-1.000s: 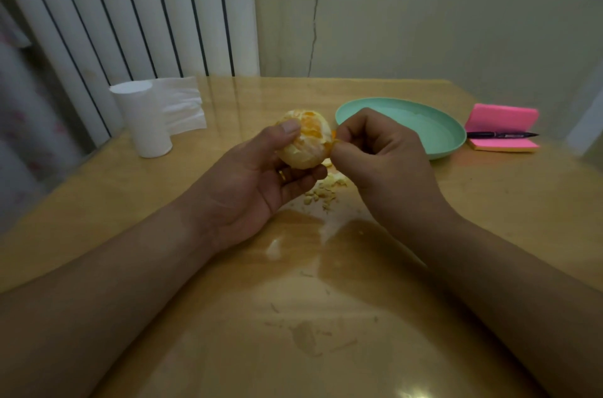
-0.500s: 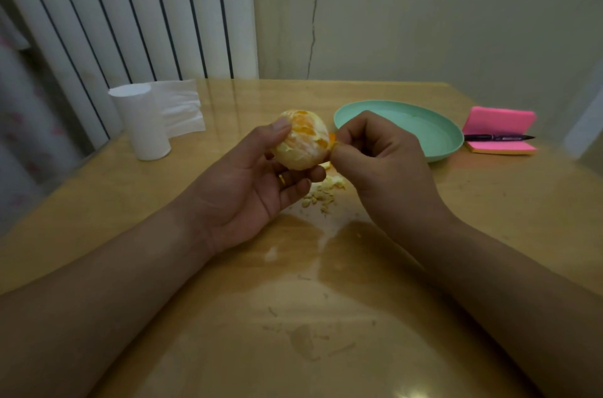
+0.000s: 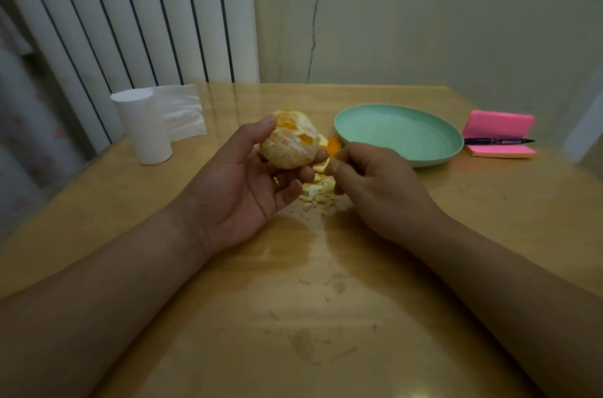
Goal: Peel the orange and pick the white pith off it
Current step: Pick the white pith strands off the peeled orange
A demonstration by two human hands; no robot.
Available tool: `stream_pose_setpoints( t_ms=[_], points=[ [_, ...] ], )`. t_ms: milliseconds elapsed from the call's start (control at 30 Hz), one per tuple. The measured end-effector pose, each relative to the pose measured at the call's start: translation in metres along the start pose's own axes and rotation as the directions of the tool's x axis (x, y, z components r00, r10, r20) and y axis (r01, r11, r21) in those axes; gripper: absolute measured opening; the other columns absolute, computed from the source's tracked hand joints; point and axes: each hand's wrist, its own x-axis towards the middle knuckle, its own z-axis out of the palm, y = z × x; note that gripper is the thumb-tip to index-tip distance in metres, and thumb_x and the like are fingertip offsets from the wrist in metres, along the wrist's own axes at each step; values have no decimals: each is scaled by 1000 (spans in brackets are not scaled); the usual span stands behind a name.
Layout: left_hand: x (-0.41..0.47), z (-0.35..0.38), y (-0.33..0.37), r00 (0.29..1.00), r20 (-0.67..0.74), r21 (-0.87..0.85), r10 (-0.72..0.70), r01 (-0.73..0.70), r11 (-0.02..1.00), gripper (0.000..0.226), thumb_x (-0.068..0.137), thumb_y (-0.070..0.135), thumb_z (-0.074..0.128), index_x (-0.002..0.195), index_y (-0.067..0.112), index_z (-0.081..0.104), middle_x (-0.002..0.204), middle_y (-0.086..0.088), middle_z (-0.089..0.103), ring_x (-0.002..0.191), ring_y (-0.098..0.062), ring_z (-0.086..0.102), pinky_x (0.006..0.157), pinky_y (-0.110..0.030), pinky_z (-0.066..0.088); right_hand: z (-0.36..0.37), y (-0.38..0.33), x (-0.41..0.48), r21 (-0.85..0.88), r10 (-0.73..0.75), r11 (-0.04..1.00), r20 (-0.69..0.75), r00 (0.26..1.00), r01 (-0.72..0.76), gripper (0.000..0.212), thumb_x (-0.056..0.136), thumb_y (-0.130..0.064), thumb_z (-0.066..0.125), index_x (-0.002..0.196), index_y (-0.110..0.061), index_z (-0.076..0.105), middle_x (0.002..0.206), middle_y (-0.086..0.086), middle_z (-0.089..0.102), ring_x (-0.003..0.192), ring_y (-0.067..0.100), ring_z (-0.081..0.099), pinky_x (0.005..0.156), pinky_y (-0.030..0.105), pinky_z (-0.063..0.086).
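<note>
My left hand (image 3: 248, 189) grips the peeled orange (image 3: 290, 143), thumb on its top left and fingers curled under it. White pith covers most of the fruit, with orange flesh showing in patches. My right hand (image 3: 375, 185) sits just right of and below the orange, fingers curled, thumb and forefinger pinched together over the scrap pile; whether a bit of pith is between them is too small to tell. A pile of pith and peel scraps (image 3: 319, 193) lies on the table under both hands, with an orange peel piece (image 3: 333, 146) behind it.
A green plate (image 3: 399, 133) stands right of the hands. Further right lies a pink sticky-note pad (image 3: 501, 136) with a black pen (image 3: 497, 141) on it. A white tissue roll (image 3: 145, 127) stands at the left. Small crumbs dot the wooden table (image 3: 310, 316) near me.
My right hand has come away from the orange's right side and dropped down toward the scrap pile. My left hand has turned the orange a little.
</note>
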Motion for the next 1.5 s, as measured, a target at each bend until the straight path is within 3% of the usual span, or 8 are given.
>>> stream_pose_setpoints(
  t_ms=[100, 267, 533, 700, 900, 1067, 1367, 1500],
  points=[
    [2, -3, -1, 998, -54, 38, 27, -25, 999, 58, 100, 41, 59, 143, 2, 56, 124, -24, 72, 85, -21, 69, 67, -24, 60, -1, -2, -1, -36, -19, 999, 15, 1000, 19, 11, 101, -28, 63, 107, -33, 71, 81, -9, 68, 74, 9, 61, 65, 33, 49],
    [4, -3, -3, 988, -139, 132, 71, -53, 990, 44, 103, 38, 61, 133, 6, 66, 105, -12, 75, 85, -20, 70, 67, -25, 60, -3, -15, -7, 170, -60, 984, 28, 998, 54, 23, 103, -49, 60, 100, -28, 70, 88, 0, 73, 81, 18, 67, 76, 47, 58],
    [3, -2, -5, 990, -114, 259, 85, -53, 964, 38, 101, 40, 61, 124, 13, 73, 115, -12, 75, 98, -21, 71, 84, -32, 55, -3, -13, -5, 195, -52, 980, 35, 998, 44, 16, 106, -33, 62, 95, -23, 69, 82, -7, 73, 72, 6, 64, 60, 23, 47],
    [2, -2, -5, 997, -57, 240, 59, -44, 970, 44, 98, 34, 65, 132, 6, 69, 137, -21, 69, 121, -30, 67, 94, -35, 61, -4, -15, -8, 245, -98, 964, -39, 994, 104, 13, 100, -21, 67, 88, -17, 70, 77, 7, 68, 75, 24, 64, 69, 43, 54],
    [1, 1, -4, 1000, -18, 102, -8, 10, 995, 42, 98, 34, 64, 130, 7, 70, 123, -17, 73, 105, -27, 72, 79, -29, 64, -5, -22, -10, 325, -99, 937, -94, 991, 124, 16, 96, -7, 68, 80, -11, 67, 59, -19, 63, 58, -2, 55, 57, 11, 41],
    [0, -1, -4, 999, 21, 58, -25, 24, 998, 49, 101, 38, 62, 138, 7, 63, 120, -16, 73, 99, -24, 73, 74, -28, 63, -5, -25, -13, 396, -87, 910, -99, 991, 119, 12, 95, 2, 65, 83, -1, 66, 54, -22, 61, 57, -7, 58, 58, 7, 42],
    [0, -3, -4, 998, 63, 52, -24, 20, 998, 53, 102, 42, 59, 143, 8, 60, 122, -15, 73, 99, -23, 74, 76, -28, 62, -4, -23, -12, 372, -63, 922, -121, 991, 104, 11, 93, -5, 67, 82, -6, 68, 59, -16, 64, 59, 1, 52, 57, 17, 44],
    [-1, -2, 0, 998, 68, -6, -6, 6, 1000, 57, 98, 48, 60, 136, 6, 64, 122, -17, 72, 95, -21, 74, 76, -28, 62, -3, -15, -7, 355, -17, 931, -177, 984, 80, 11, 92, -11, 69, 82, -8, 69, 74, 15, 66, 67, 28, 54, 62, 41, 48]
  ],
)
